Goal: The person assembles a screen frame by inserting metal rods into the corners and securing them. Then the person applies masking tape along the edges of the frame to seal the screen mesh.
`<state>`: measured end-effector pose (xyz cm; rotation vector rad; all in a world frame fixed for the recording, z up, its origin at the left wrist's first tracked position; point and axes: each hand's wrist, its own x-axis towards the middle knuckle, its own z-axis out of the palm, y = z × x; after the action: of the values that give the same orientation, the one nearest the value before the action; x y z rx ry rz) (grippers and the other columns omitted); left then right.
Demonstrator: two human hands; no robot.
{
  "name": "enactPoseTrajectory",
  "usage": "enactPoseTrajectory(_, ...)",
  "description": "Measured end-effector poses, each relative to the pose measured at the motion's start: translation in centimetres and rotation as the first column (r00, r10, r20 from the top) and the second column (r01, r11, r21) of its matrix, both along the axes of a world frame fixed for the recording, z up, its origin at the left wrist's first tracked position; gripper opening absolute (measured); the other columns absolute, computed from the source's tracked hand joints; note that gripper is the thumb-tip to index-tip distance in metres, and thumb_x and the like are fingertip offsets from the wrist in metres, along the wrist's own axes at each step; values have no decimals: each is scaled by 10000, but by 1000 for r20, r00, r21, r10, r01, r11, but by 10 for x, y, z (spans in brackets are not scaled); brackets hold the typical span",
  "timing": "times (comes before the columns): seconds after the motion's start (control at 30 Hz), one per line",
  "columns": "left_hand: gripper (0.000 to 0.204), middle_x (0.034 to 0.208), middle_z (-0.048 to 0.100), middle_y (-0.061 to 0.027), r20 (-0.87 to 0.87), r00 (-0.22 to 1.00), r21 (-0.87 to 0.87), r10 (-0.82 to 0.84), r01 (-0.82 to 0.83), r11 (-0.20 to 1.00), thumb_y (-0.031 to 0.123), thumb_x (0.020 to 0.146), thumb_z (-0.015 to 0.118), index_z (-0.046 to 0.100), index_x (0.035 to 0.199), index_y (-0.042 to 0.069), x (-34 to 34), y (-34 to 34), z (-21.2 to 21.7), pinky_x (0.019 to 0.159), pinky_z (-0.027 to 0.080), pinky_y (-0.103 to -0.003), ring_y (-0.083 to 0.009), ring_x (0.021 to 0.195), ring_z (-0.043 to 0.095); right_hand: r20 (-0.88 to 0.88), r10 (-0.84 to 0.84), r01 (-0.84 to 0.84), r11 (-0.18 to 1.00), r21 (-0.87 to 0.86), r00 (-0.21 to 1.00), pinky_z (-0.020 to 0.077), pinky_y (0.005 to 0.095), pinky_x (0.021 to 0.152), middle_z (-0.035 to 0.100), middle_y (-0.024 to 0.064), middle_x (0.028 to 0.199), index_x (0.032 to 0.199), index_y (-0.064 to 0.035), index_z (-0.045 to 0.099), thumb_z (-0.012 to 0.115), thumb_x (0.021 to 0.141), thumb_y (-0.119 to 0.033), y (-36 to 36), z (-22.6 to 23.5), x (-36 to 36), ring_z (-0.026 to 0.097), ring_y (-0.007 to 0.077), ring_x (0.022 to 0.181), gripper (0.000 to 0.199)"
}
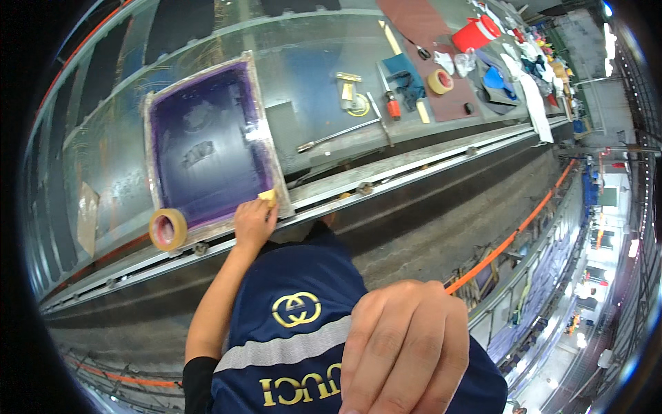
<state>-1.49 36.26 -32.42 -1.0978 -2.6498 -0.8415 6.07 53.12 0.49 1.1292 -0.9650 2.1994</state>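
Yellow piece point(267, 196) sits at the lower right corner of a framed purple screen point(221, 162), left of the picture's centre, gripped in the fingers of the left hand point(255, 222). That forearm rises from the lower edge, slanting up and right. The right hand point(407, 345) looms large at lower centre, fingers curled; their tips are hidden, so I cannot tell whether they grasp anything. The screen lies on a grey-green table point(303, 72) spanning the top; lamps point(609, 50) glow at upper right. Metal rail point(427, 170) borders the table just below the screen, a tape roll point(180, 226) sits at the screen's lower left corner, and bare tabletop opens at upper centre, above a metal rod point(338, 136)
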Motion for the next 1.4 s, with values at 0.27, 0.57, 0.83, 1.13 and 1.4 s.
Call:
enactPoseTrajectory(0.27,190,823,684,-91,60,998,38,35,-37,999,237,849,748,688,865,57,4,-9,1,732,503,-421,-293,793,675,695,-540,328,841,430,475,588,306,832,717,148,991,954,32,588,649,913,47,19,-146,-21,708,176,898,75)
enactPoseTrajectory(0.57,225,882,719,-105,29,997,71,66,-68,995,227,822,779,730,922,31,7,-11,-6,762,523,-402,-279,837,694,953,-265,222,948,229,149,581,283,790,724,208,1084,950,-17,520,622,977,-36,18,-338,-14,723,187,901,107)
enactPoseTrajectory(0.83,207,854,709,-77,54,998,62,44,-48,997,235,811,789,732,907,60,4,-11,-8,744,517,-400,-269,800,682,700,-672,131,738,662,243,564,298,825,740,141,1099,1018,-13,698,721,918,-92,13,-349,-13,707,163,901,130)
enactPoseTrajectory(1.13,204,832,664,-51,37,999,71,36,-38,997,245,805,797,715,889,79,6,-8,-5,710,494,-392,-263,807,640,41,-863,250,191,949,504,520,380,877,677,88,1075,996,-30,741,759,819,-65,5,-351,-8,643,298,991,182)
enactPoseTrajectory(1.4,229,838,617,-31,15,999,63,51,-52,997,270,787,812,710,853,76,8,-3,-8,694,454,-383,-249,811,592,121,-858,200,250,947,500,528,374,823,636,95,1006,974,-27,746,769,808,-53,12,-362,-12,641,280,924,170)
